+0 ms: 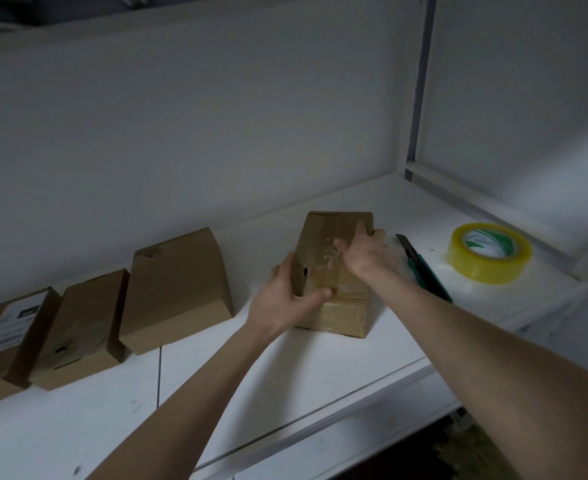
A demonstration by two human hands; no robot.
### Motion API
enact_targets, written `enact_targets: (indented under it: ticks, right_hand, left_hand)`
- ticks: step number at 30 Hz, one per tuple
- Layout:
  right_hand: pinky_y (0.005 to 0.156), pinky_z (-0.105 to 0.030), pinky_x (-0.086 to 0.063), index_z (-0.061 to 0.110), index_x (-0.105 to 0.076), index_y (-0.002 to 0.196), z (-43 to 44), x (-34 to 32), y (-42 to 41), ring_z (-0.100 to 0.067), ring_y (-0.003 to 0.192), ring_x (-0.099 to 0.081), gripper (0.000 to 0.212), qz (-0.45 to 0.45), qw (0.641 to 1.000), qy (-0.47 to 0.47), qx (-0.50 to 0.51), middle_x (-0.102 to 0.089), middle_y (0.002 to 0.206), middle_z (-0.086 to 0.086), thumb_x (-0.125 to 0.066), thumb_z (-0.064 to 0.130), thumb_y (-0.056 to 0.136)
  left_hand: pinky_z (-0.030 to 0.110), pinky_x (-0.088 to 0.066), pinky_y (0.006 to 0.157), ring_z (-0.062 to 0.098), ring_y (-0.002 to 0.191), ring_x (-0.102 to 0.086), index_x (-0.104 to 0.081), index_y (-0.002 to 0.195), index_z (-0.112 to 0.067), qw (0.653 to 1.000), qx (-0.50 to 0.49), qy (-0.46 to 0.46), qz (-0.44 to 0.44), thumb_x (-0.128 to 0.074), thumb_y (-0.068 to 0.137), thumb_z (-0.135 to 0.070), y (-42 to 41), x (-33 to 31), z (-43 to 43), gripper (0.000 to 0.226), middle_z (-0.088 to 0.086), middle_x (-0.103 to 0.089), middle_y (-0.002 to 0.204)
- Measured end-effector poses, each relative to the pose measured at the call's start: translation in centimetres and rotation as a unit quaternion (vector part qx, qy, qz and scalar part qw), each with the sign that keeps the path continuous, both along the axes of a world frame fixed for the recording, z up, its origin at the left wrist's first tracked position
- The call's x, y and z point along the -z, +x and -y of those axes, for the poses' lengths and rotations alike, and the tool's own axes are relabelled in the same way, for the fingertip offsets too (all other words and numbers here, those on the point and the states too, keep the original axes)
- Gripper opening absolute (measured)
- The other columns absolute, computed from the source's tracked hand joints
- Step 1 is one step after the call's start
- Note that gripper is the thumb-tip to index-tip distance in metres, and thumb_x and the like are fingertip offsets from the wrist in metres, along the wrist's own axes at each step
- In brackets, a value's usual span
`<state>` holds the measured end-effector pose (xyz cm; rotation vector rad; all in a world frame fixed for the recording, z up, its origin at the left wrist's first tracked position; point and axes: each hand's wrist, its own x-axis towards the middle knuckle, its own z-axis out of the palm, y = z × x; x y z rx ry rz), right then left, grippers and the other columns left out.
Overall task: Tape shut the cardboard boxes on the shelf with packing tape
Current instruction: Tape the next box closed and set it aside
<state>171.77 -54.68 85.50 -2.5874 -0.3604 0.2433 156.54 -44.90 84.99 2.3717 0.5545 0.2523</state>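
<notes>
A small brown cardboard box [320,271] lying on the white shelf [285,375] is held at both sides. The left hand [285,296] is clamped round its near left edge with the thumb across the top, and the right hand [365,254] is curled over the far right edge. Clear tape is seen along the top seam and down the near end; this box is judged sealed or nearly so.

Ranged to its left, apart from it, are a larger plain cardboard box [174,289], a narrower cardboard box [81,323] and a cardboard box with a white label [5,337]. No fresh tape can be made out on these, so most of the task is judged outstanding.

A yellowish roll of packing tape [490,252] and a green-handled utility knife [424,271] are laid to the right. The shelf is scuffed, backed by plain white panels and dimly lit.
</notes>
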Motion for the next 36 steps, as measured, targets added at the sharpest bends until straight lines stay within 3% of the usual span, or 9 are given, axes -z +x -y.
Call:
enact_targets:
  ticks: [2, 5, 8, 12, 18, 22, 27, 32, 36]
  right_hand:
    - [0.093, -0.04, -0.043, 0.024, -0.009, 0.156, -0.1, -0.1, 0.2, -0.038, 0.128, -0.043, 0.07, -0.014, 1.0, 0.016, -0.005, -0.023, 0.153, -0.014, -0.035, 0.056, 0.099]
    - [0.096, -0.041, -0.043, 0.022, -0.009, 0.156, 0.0, -0.4, 0.7, -0.038, 0.128, -0.045, 0.07, -0.033, 0.997, 0.073, -0.004, -0.024, 0.154, -0.014, -0.037, 0.053, 0.1]
    - [0.104, -0.04, -0.039, 0.019, -0.01, 0.156, 0.1, -0.7, 0.8, -0.037, 0.132, -0.042, 0.067, -0.066, 0.986, 0.151, 0.003, -0.022, 0.155, -0.016, -0.037, 0.048, 0.101]
    - [0.107, -0.039, -0.035, 0.017, -0.014, 0.155, 0.5, -0.6, 0.7, -0.034, 0.136, -0.038, 0.064, -0.075, 0.985, 0.158, -0.011, -0.026, 0.155, -0.013, -0.036, 0.046, 0.103]
    - [0.106, -0.039, -0.035, 0.015, -0.024, 0.152, 3.1, -1.0, 1.6, -0.035, 0.136, -0.037, 0.057, -0.04, 0.993, 0.11, -0.016, -0.033, 0.151, -0.016, -0.036, 0.04, 0.103]
    - [0.099, -0.039, -0.04, 0.014, -0.041, 0.141, 6.6, -0.8, 2.7, -0.036, 0.126, -0.045, 0.05, 0.02, 1.0, -0.005, 0.002, -0.042, 0.139, -0.016, -0.05, 0.037, 0.097]
    - [0.071, -0.031, -0.044, 0.014, -0.044, 0.129, 11.2, 1.3, 3.2, -0.026, 0.11, -0.055, 0.061, -0.043, 0.983, -0.179, 0.018, -0.045, 0.126, -0.01, -0.065, 0.049, 0.083]
    - [0.065, -0.029, -0.044, 0.013, -0.053, 0.12, 11.3, 2.6, 3.9, -0.024, 0.1, -0.061, 0.036, -0.017, 0.987, -0.159, -0.005, -0.06, 0.111, -0.006, -0.058, 0.031, 0.09]
    - [0.071, -0.031, -0.043, 0.013, -0.052, 0.124, 9.3, 2.4, 4.6, -0.028, 0.111, -0.059, 0.036, 0.017, 0.99, -0.141, -0.015, -0.059, 0.121, -0.01, -0.056, 0.029, 0.092]
  left_hand:
    - [0.044, -0.045, 0.101, 0.02, 0.129, -0.043, -0.017, 0.148, -0.037, 0.999, 0.016, 0.025, -0.021, -0.057, 0.049, -0.084, 0.4, 0.2, 0.4, 0.116, -0.003, -0.034, 0.146]
    - [0.045, -0.047, 0.098, 0.02, 0.125, -0.047, -0.025, 0.145, -0.034, 0.999, 0.005, 0.028, -0.018, -0.058, 0.043, -0.086, 1.5, 0.4, -0.2, 0.119, -0.001, -0.035, 0.144]
    - [0.045, -0.049, 0.096, 0.022, 0.123, -0.05, -0.031, 0.143, -0.027, 1.0, -0.02, 0.016, -0.019, -0.068, 0.05, -0.078, 2.8, 0.5, -0.7, 0.113, 0.002, -0.036, 0.142]
    - [0.044, -0.048, 0.096, 0.025, 0.119, -0.052, -0.035, 0.14, -0.019, 0.998, -0.053, 0.021, -0.031, -0.076, 0.061, -0.065, 5.4, 0.4, -0.8, 0.101, 0.005, -0.037, 0.139]
    - [0.042, -0.048, 0.096, 0.03, 0.117, -0.053, -0.032, 0.143, -0.011, 0.992, -0.105, 0.031, -0.056, -0.07, 0.066, -0.067, 9.3, -0.1, -0.4, 0.103, 0.01, -0.035, 0.138]
    - [0.04, -0.045, 0.093, 0.033, 0.117, -0.052, -0.024, 0.146, -0.006, 0.991, -0.119, 0.031, -0.044, -0.068, 0.072, -0.064, 10.9, -0.3, -0.2, 0.103, 0.015, -0.032, 0.14]
    - [0.043, -0.045, 0.096, 0.036, 0.12, -0.05, -0.019, 0.148, -0.004, 0.989, -0.134, 0.033, -0.054, -0.064, 0.073, -0.067, 12.1, -0.5, 0.0, 0.108, 0.018, -0.028, 0.143]
    - [0.041, -0.047, 0.092, 0.035, 0.116, -0.053, -0.021, 0.146, -0.002, 0.987, -0.149, 0.034, -0.058, -0.065, 0.073, -0.065, 11.6, -0.8, 0.7, 0.106, 0.019, -0.03, 0.139]
    - [0.041, -0.049, 0.091, 0.034, 0.112, -0.055, -0.029, 0.142, -0.004, 0.986, -0.147, 0.049, -0.065, -0.069, 0.073, -0.061, 10.7, -0.9, 1.0, 0.098, 0.017, -0.034, 0.136]
